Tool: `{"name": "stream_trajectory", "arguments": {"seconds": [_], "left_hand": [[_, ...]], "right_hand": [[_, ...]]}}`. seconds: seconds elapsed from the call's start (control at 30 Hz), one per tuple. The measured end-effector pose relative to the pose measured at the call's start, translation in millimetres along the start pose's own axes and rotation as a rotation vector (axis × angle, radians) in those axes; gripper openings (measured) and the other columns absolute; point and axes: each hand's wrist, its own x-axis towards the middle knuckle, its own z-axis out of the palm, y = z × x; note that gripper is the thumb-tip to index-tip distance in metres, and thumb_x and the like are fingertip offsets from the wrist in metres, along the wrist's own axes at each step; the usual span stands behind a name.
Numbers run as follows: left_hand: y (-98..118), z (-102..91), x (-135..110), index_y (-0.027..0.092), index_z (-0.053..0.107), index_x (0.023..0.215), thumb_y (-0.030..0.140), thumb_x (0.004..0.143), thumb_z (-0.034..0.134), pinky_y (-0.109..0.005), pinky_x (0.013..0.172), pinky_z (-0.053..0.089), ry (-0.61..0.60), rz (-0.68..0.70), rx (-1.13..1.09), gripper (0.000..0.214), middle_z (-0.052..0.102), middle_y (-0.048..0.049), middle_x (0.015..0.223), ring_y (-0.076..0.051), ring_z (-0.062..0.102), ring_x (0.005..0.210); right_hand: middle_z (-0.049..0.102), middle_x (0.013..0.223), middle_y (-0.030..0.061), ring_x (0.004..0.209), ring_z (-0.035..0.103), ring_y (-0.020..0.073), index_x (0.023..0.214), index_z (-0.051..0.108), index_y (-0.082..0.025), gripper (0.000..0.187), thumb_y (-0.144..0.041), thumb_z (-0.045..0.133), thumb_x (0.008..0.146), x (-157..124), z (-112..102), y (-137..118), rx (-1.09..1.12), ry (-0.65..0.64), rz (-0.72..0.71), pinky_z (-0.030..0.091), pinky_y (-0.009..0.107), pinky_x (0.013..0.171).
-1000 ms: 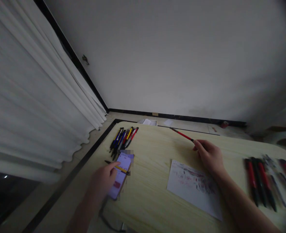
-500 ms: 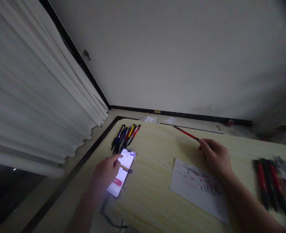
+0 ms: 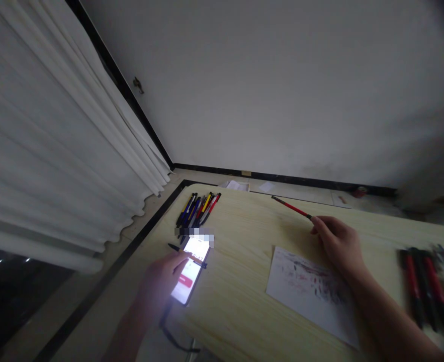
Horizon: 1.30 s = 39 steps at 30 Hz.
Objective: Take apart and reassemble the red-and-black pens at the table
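The left hand (image 3: 163, 275), extended over a lit phone (image 3: 193, 270), pinched a yellowish pen (image 3: 196, 259); the right hand (image 3: 338, 241), angled inward, gripped a red pen (image 3: 294, 207) by one end.

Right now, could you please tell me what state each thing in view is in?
Phone: face up, screen lit.
Yellow pen: pinched in the left hand, over the phone.
Red pen: held in the right hand, off the table.
Paper: flat, marked with dark and reddish strokes.
Pen pile: lying loosely together.
Pens at right: lying side by side, blurred.
Curtain: hanging in folds.
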Motion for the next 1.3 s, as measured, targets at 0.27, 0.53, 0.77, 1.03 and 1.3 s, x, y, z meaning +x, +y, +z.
{"name": "stream_trajectory", "arguments": {"seconds": [0.27, 0.53, 0.77, 1.03, 1.3], "left_hand": [[1, 0.8, 0, 0.026, 0.066, 0.096, 0.028, 0.082, 0.045, -0.026, 0.075, 0.046, 0.008, 0.029, 0.036, 0.026, 0.068, -0.0047, 0.097, -0.018, 0.063, 0.086], [-2, 5.4, 10, 0.021, 0.067, 0.096, 0.025, 0.082, 0.045, -0.024, 0.065, 0.048, 0.051, 0.151, 0.06, 0.026, 0.069, -0.006, 0.089, -0.016, 0.064, 0.074], [-11, 2.5, 7, 0.021, 0.067, 0.095, 0.024, 0.082, 0.045, -0.022, 0.061, 0.047, 0.101, 0.251, 0.109, 0.026, 0.069, -0.0062, 0.082, -0.014, 0.063, 0.068], [-26, -2.8, 2, 0.02, 0.064, 0.102, 0.03, 0.081, 0.046, -0.022, 0.06, 0.046, 0.09, 0.131, 0.113, 0.029, 0.067, -0.0059, 0.084, -0.015, 0.062, 0.07], [-13, -5.8, 7, 0.022, 0.066, 0.09, 0.037, 0.076, 0.051, -0.021, 0.055, 0.044, 0.192, 0.08, 0.045, 0.025, 0.066, -0.0045, 0.081, -0.015, 0.059, 0.065]], "right_hand": [[0.061, 0.059, 0.0038, 0.044, 0.051, 0.0128, 0.079, 0.063, -0.016, 0.036, -0.05, 0.049, 0.077, -1, 0, -1, -0.024, 0.003, -0.016, 0.037, 0.022, 0.041], [0.06, 0.058, 0.0031, 0.044, 0.05, 0.0123, 0.079, 0.063, -0.016, 0.037, -0.05, 0.049, 0.077, 0, 0, 0, -0.004, -0.006, -0.008, 0.038, 0.022, 0.042], [0.06, 0.057, 0.0028, 0.044, 0.051, 0.0122, 0.077, 0.063, -0.016, 0.036, -0.048, 0.05, 0.077, -1, -1, -3, -0.028, 0.0, -0.007, 0.037, 0.022, 0.042], [0.06, 0.057, 0.0034, 0.045, 0.051, 0.0127, 0.078, 0.063, -0.015, 0.037, -0.049, 0.05, 0.077, 1, 0, 0, -0.022, 0.007, -0.024, 0.038, 0.022, 0.043], [0.058, 0.056, 0.004, 0.048, 0.051, 0.0139, 0.077, 0.063, -0.013, 0.039, -0.049, 0.049, 0.078, 1, 2, 3, 0.026, 0.021, -0.043, 0.038, 0.023, 0.045]]}}
